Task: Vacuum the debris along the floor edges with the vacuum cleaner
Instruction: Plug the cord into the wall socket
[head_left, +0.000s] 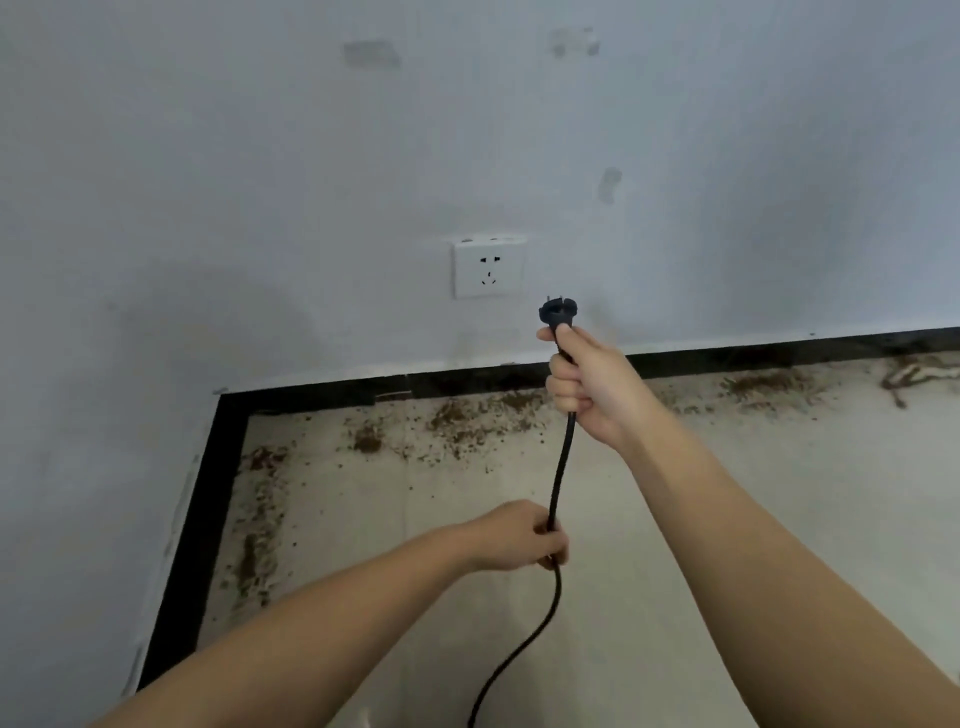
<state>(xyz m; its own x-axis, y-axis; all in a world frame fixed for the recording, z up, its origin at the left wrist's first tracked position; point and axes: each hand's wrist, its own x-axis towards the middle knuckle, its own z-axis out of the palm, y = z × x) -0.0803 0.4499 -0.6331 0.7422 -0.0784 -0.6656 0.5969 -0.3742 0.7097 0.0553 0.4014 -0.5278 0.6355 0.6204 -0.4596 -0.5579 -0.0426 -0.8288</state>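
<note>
My right hand (589, 384) grips a black power cord (561, 467) just below its black plug (557, 312). The plug's prongs point up, a little right of and below a white wall socket (489, 267). Lower down, my left hand (519, 538) holds the same cord, which then curves down to the bottom edge of the frame. Brown debris (467, 415) lies scattered on the pale floor along the back wall and along the left wall (257, 525). The vacuum cleaner itself is out of view.
A black skirting board (727, 356) runs along the foot of the grey-white wall and turns the corner at the left (208, 499). More debris and a tangled brownish clump (914, 376) lie at the far right by the skirting.
</note>
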